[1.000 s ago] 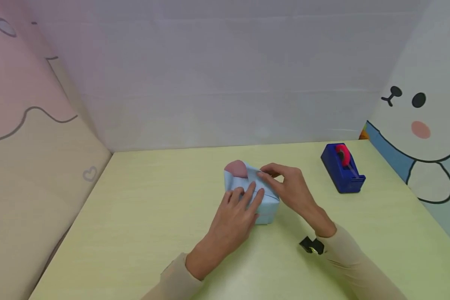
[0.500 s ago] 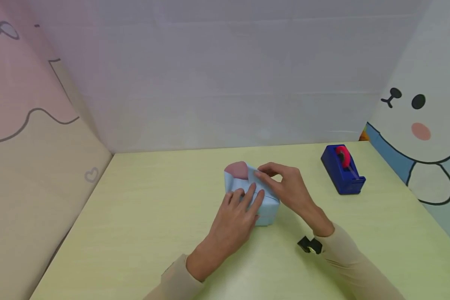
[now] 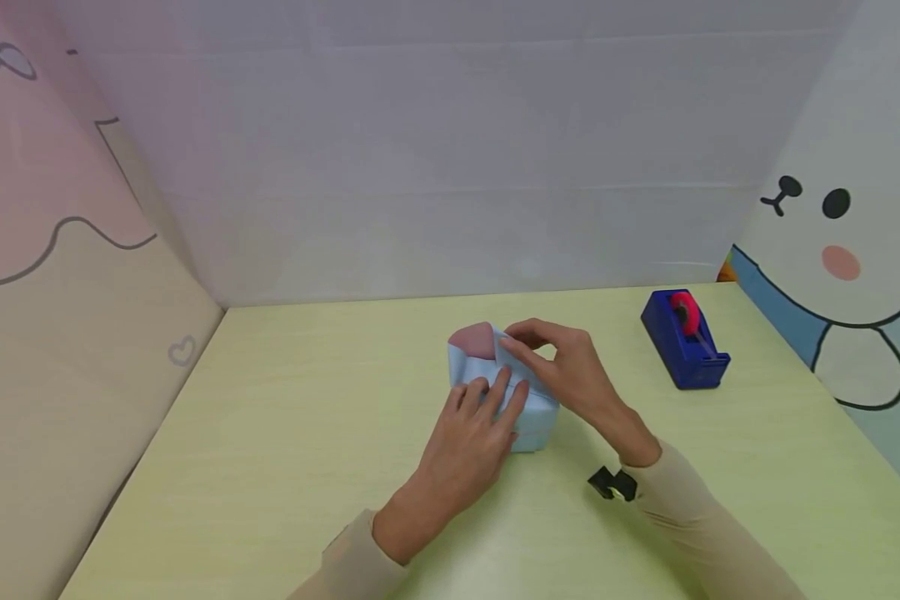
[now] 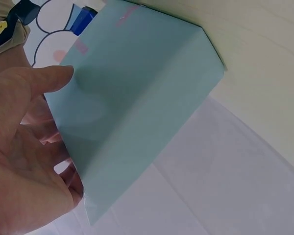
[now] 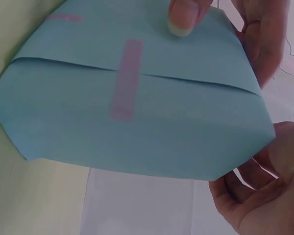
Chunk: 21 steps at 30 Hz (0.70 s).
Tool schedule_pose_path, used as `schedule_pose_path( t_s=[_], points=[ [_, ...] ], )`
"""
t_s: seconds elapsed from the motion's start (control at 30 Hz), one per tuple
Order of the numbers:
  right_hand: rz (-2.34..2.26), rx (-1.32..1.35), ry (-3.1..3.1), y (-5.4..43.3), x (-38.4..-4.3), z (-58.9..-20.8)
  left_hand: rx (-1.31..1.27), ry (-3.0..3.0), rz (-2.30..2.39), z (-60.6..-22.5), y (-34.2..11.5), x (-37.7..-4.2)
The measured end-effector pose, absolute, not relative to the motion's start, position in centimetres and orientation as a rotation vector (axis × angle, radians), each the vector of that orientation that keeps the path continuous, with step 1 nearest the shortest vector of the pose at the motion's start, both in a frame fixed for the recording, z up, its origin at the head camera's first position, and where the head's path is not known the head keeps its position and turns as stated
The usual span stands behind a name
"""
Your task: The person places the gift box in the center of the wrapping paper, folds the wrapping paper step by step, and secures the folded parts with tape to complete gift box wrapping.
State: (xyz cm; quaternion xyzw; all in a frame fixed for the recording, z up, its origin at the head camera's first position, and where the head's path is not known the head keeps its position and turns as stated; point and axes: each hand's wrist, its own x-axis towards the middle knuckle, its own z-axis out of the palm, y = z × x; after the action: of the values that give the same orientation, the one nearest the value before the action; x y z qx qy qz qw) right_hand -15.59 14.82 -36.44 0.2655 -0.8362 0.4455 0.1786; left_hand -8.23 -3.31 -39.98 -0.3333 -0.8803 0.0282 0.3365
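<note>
A box wrapped in light blue paper stands on the table, with a mauve patch showing at its open far end. My left hand holds the box, fingers spread over its top and thumb against its side. At the far right edge, my right hand pinches a folded paper flap between thumb and fingers. Strips of pink tape cross a seam in the right wrist view, where the right hand's curled fingers are at the paper's corner.
A blue tape dispenser with a red-rimmed roll stands at the right rear of the pale yellow table. Printed cloth walls close in the back and both sides. A black camera piece hangs at the right cuff.
My right hand has shifted slightly left along the flap, its fingertips closer to the mauve patch. The left hand and the box have stayed put.
</note>
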Motion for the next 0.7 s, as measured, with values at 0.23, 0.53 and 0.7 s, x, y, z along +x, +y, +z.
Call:
schedule_pose_path(
  t_s=[0.23, 0.53, 0.7],
  points=[
    [1.277, 0.788, -2.359, 14.75, -15.61, -36.41, -0.866, -2.288, 0.093, -39.87, -3.35, -8.38],
    [1.270, 0.805, -2.364, 14.99, -15.64, -36.74, -0.875, -2.291, 0.098, -39.80, -3.31, -8.51],
    [1.273, 0.815, -2.349, 15.00, -15.75, -36.81, -0.876, -2.286, 0.103, -39.81, -3.32, -8.49]
  ],
)
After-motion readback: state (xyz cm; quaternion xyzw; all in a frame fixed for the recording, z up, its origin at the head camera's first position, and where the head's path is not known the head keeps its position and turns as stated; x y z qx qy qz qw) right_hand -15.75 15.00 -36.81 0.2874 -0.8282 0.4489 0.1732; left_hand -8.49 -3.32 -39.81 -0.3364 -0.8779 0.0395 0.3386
